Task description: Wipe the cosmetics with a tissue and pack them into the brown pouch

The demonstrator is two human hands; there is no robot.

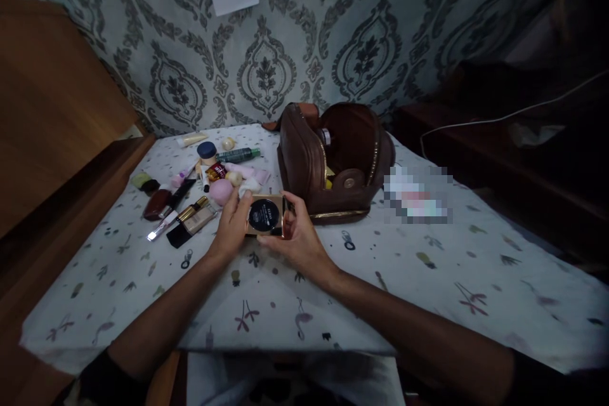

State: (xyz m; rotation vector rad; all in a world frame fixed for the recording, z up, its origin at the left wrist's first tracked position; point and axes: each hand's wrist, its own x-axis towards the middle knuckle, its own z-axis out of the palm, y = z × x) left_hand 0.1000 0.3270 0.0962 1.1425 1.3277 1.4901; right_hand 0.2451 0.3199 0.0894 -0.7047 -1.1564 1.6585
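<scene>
While the compact (265, 216) is gripped from both sides: the step in hand looks, by judgement, to be handling or turning this one item, dark round face toward the person
Left hand (229, 222): fingers closed along the compact's left side; how the tips curl underneath is hidden
Right hand (302, 238): gripping the right side, index finger at the far corner, thumb at the near edge
Compact's place: over the patterned cloth (404, 304), just beside the brown bag (304, 165) and near the pink sponge (221, 191); resting or raised, cannot tell
Next move: any shift probably calls for one hand to keep the edge before the other eases off, with right-hand knuckles clear of the bag
Compact's lettering: mostly too small to read
Bag's mouth: open, interior in deep shadow; a pale-capped container (326, 136) shows, the rest is hard to make out
White crumpled thing (250, 187): partly behind the left hand, not identifiable
Pixelated patch (419, 195): right of the bag, contents masked
Right margin: lost in darkness beyond a white cable (476, 119)
</scene>
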